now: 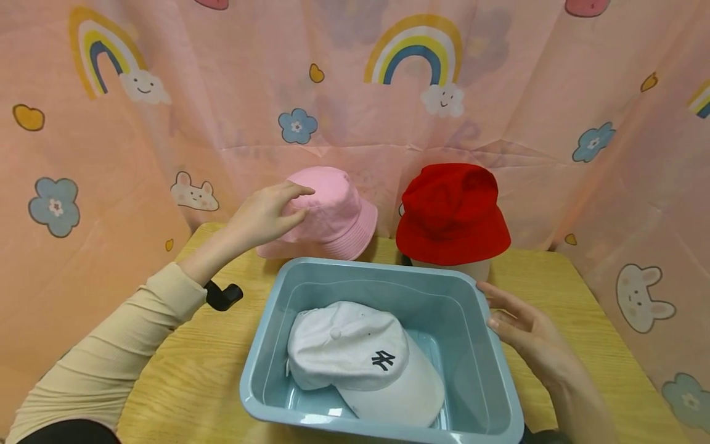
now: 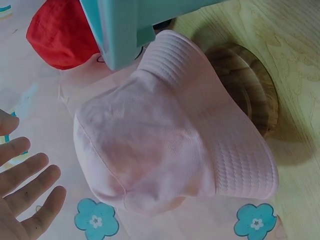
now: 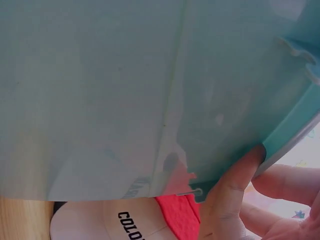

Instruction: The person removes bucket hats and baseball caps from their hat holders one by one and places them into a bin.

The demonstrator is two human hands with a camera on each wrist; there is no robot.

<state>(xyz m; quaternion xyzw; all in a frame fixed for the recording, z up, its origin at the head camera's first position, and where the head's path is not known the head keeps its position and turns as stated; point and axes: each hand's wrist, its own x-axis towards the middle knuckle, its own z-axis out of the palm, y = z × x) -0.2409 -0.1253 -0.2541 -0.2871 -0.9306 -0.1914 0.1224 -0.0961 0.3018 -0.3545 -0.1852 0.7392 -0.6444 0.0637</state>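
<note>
A white baseball cap [image 1: 346, 348] with a dark "NY" emblem lies in a light-blue plastic bin [image 1: 493, 370]. At the bin's right side, my right hand [image 1: 527, 333] grips the rim, its thumb [image 3: 242, 172] against the outer wall under the lip. My left hand [image 1: 266, 213] hovers by the crown of a pink bucket hat [image 1: 327, 203]. In the left wrist view its fingers [image 2: 30, 187] are spread and apart from the pink hat, holding nothing. A red hat [image 1: 452, 213] stands behind the bin, to the right of the pink one.
Beneath the pink hat shows a round, dark wooden base [image 2: 250, 90]. A light cap [image 3: 100, 220] with black lettering sits under the red hat. Yellow wood-grain table [image 1: 188, 364] surrounds the bin, and a patterned pink cloth [image 1: 249, 74] hangs behind.
</note>
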